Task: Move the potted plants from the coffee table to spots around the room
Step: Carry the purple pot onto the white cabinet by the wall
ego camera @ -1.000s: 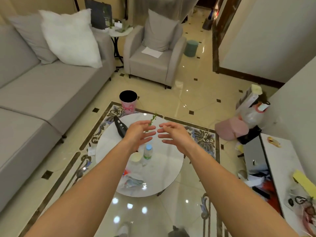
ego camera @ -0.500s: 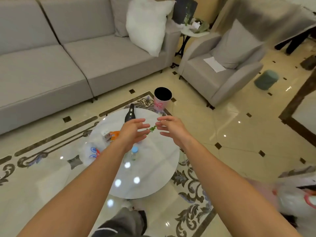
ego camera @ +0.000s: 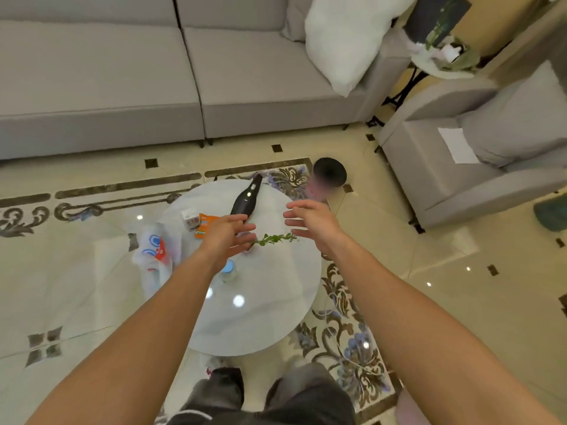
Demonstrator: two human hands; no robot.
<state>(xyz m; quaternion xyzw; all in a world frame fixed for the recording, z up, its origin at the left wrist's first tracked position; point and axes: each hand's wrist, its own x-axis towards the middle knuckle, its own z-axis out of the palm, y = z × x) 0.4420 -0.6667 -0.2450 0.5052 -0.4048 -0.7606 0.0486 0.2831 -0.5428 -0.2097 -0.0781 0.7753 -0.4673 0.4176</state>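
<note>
A round white marble coffee table (ego camera: 276,317) stands in the middle of the floor. A thin green plant sprig (ego camera: 274,239) reaches out between my two hands; its pot is hidden under my left hand. My left hand (ego camera: 228,237) hovers over the table, fingers spread, just left of the sprig. My right hand (ego camera: 310,222) is open at the sprig's right tip, above the table's far right edge. Neither hand grips anything that I can see.
On the table lie a black handheld device (ego camera: 247,199), an orange packet (ego camera: 205,225), a small bottle (ego camera: 228,269) and a plastic bag (ego camera: 156,253). A black-lined bin (ego camera: 328,176) stands beyond. A grey sofa (ego camera: 153,72), an armchair (ego camera: 478,142) and a side table (ego camera: 445,64) ring the space.
My view has swung left and tilted further down, so the table sits lower and closer. Both hands stay open around the sprig, now slightly further apart.
</note>
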